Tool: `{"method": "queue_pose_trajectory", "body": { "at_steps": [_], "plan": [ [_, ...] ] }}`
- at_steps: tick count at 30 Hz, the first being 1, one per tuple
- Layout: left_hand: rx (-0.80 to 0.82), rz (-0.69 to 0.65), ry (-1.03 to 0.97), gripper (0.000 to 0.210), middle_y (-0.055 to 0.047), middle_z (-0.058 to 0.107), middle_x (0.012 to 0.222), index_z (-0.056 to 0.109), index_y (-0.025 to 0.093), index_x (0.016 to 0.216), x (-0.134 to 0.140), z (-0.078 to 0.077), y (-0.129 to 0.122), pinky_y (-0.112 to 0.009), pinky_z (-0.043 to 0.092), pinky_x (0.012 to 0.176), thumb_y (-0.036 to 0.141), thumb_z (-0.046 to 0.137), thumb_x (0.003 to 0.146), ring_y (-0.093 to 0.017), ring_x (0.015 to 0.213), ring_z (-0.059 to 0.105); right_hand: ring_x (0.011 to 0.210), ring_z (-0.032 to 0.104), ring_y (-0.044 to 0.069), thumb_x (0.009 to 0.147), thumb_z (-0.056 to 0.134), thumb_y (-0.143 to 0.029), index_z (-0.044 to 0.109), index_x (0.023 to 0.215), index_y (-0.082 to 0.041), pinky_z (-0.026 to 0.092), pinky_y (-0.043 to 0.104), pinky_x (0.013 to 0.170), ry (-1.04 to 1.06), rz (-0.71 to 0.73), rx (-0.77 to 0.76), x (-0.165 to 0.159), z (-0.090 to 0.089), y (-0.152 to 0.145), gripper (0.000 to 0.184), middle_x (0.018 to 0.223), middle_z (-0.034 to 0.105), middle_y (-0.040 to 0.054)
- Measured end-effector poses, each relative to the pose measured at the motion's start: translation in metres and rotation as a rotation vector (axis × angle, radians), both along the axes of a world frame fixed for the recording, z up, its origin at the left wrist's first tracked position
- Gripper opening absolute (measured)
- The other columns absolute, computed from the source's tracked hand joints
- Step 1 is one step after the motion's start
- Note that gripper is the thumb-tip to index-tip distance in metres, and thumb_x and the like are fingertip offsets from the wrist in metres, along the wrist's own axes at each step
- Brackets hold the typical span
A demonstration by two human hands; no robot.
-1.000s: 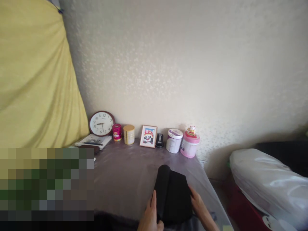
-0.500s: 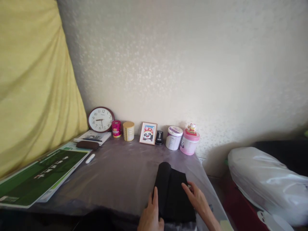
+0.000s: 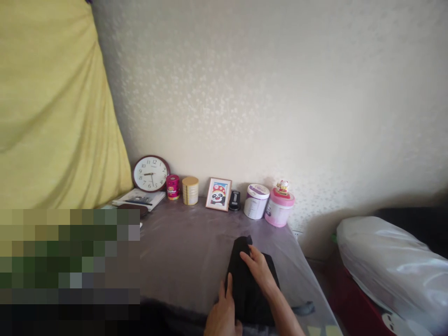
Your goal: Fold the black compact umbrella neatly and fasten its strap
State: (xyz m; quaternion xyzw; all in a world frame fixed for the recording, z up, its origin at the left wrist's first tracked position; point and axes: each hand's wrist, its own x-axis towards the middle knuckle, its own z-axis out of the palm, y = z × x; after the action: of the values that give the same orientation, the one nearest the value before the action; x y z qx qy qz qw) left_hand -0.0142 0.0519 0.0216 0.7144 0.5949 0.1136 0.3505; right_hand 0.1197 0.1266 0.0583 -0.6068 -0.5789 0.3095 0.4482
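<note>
A black item of folded cloth (image 3: 241, 280), its exact kind unclear, lies at the front right of the covered table. My left hand (image 3: 223, 310) grips its near left edge, with fingers along the side and the thumb partly hidden. My right hand (image 3: 259, 268) reaches across the cloth and pinches its far upper edge between thumb and fingers. Part of the cloth is covered by my right hand and forearm. A dark strap-like piece (image 3: 305, 308) shows on the table to the right of my forearm.
Along the wall stand a clock (image 3: 151, 173), a pink can (image 3: 172, 187), a yellow-lidded can (image 3: 190, 191), a panda picture frame (image 3: 218, 194), a black object (image 3: 234, 201), a white tub (image 3: 256, 201) and a pink tub (image 3: 279, 212) topped by a figurine. The lower left is pixelated.
My right hand has moved left and away from me, from the cloth's right edge to its far upper edge. My left hand keeps its hold. The dark strap-like piece now shows at right.
</note>
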Motion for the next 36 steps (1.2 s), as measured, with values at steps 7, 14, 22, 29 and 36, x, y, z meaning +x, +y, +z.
{"method": "queue_pose_trajectory", "body": {
  "at_steps": [7,14,22,29,36],
  "plan": [
    [0.007,-0.035,-0.019,0.094,-0.017,0.011,0.149,0.007,0.012,0.141,-0.005,-0.007,0.004,-0.027,0.04,0.091,0.009,0.052,0.058,-0.027,0.109,0.055,0.082,0.064,0.021,0.073,0.055,-0.029,0.06,0.106,-0.014,0.046,0.027,0.07,-0.267,-0.009,-0.142,-0.017,-0.022,0.018,0.037,0.078,0.067,0.0049],
    [0.086,0.002,0.005,0.074,-0.019,0.028,0.142,0.022,0.005,0.137,-0.023,-0.018,-0.005,-0.034,0.042,0.092,0.025,0.048,0.071,-0.03,0.118,0.047,0.086,0.065,0.022,0.076,0.053,-0.028,0.057,0.107,-0.012,0.045,0.027,0.071,-0.35,0.031,-0.166,-0.018,-0.022,0.018,0.035,0.082,0.07,0.0088],
    [0.569,-0.254,0.0,0.061,-0.014,0.038,0.138,0.043,0.017,0.127,-0.014,-0.031,0.007,-0.045,0.035,0.103,0.025,0.057,0.068,-0.033,0.124,0.039,0.059,0.065,0.012,0.086,0.038,-0.035,0.059,0.084,-0.019,0.044,0.022,0.057,-0.254,0.269,-0.207,-0.028,-0.007,0.01,0.027,0.074,0.071,0.0019],
    [0.706,-0.157,0.083,0.073,-0.013,0.03,0.144,0.037,0.013,0.132,0.0,-0.06,0.016,-0.039,0.038,0.103,0.019,0.059,0.062,-0.031,0.129,0.032,0.075,0.065,0.014,0.088,0.04,-0.029,0.065,0.092,-0.023,0.047,0.024,0.071,-0.333,0.356,0.021,-0.024,-0.007,-0.012,0.026,0.079,0.071,0.0003],
    [0.823,-0.222,0.12,0.072,-0.012,0.025,0.145,0.014,0.019,0.14,0.005,-0.098,0.024,-0.036,0.04,0.102,0.004,0.041,0.075,-0.026,0.131,0.028,0.116,0.049,0.021,0.09,0.042,-0.029,0.067,0.095,-0.022,0.034,0.039,0.101,-0.556,0.417,0.316,-0.001,-0.023,-0.008,0.027,0.105,0.068,0.005]
  ]
}}
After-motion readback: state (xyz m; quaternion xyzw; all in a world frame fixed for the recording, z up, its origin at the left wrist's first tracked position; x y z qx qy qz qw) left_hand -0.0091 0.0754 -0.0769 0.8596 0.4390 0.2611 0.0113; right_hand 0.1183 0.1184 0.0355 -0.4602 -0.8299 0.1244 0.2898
